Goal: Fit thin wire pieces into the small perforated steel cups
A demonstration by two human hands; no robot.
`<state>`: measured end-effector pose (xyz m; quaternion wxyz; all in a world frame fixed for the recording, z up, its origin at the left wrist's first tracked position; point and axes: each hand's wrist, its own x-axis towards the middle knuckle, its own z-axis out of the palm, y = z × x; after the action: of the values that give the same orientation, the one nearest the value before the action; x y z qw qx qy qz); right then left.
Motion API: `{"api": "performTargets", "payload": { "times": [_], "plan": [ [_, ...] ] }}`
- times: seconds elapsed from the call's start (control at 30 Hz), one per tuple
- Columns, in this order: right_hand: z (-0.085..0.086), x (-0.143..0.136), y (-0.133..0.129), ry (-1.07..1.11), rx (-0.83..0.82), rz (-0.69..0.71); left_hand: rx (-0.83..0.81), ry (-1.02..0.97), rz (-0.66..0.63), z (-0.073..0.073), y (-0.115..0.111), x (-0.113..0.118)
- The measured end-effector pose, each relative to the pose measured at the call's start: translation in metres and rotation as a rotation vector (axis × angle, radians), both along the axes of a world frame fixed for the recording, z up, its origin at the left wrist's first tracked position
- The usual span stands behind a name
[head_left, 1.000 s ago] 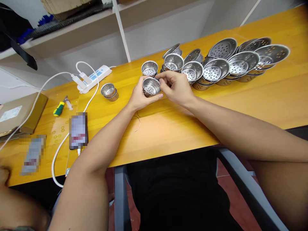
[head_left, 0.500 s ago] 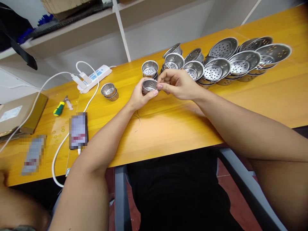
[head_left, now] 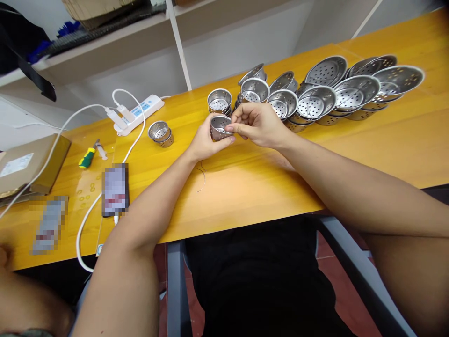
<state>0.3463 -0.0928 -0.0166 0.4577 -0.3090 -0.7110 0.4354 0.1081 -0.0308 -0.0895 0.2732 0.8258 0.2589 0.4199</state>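
My left hand (head_left: 207, 140) is wrapped round a small perforated metal cup (head_left: 219, 127), its mouth tilted up toward me and its thumb along the near side. At the cup's right rim my right hand (head_left: 255, 125) is pinched, thumb tip against the forefinger at the mouth. What those fingertips hold, if anything, is too small to make out. A thin curved wire (head_left: 203, 180) shows on the table below my left hand. Just behind the held cup stands a small stack of similar cups (head_left: 219, 102).
Several stacked perforated metal cups and larger strainer bowls (head_left: 317, 102) line the back right. To the left are two nested cups (head_left: 160, 133), a power strip (head_left: 140, 114), a screwdriver (head_left: 87, 158), phones (head_left: 115, 189), a cardboard box (head_left: 31, 164) and a white cable (head_left: 80, 229). Another person's arm (head_left: 24, 295) is at lower left.
The held cup has shifted slightly right. My left thumb has slid along its side, and my right thumb tip now reaches a little further left over the cup's rim.
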Motion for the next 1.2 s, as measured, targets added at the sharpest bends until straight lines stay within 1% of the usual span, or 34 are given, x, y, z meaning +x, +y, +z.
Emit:
{"api": "performTargets", "payload": {
  "times": [0.2, 0.33, 0.43, 0.53, 0.67, 0.77, 0.87, 1.07, 1.2],
  "plan": [
    [0.0, -0.002, -0.004, -0.006, 0.039, -0.036, 0.051, -0.005, 0.01, -0.001, 0.0, -0.001],
    [0.0, -0.001, -0.008, -0.075, 0.069, -0.11, 0.043, -0.016, 0.034, -0.005, 0.004, -0.003],
    [0.002, 0.003, -0.01, -0.181, 0.099, -0.172, 0.052, -0.009, 0.063, -0.008, 0.01, -0.005],
    [0.002, 0.007, -0.009, -0.29, 0.185, -0.186, 0.077, -0.027, 0.059, -0.011, 0.014, -0.008],
    [-0.006, 0.007, -0.002, -0.267, 0.337, -0.201, 0.074, -0.06, 0.058, -0.01, 0.014, -0.009],
    [-0.013, 0.006, 0.002, -0.29, 0.415, -0.203, 0.056, -0.065, 0.056, -0.009, 0.013, -0.009],
    [-0.018, 0.006, 0.003, -0.336, 0.449, -0.186, 0.07, -0.075, 0.046, -0.01, 0.013, -0.009],
    [-0.025, 0.004, 0.004, -0.35, 0.417, -0.088, 0.094, -0.028, 0.048, -0.011, 0.014, -0.008],
    [-0.027, 0.002, 0.004, -0.336, 0.423, -0.086, 0.085, -0.005, 0.057, -0.007, 0.009, -0.007]
  ]
}}
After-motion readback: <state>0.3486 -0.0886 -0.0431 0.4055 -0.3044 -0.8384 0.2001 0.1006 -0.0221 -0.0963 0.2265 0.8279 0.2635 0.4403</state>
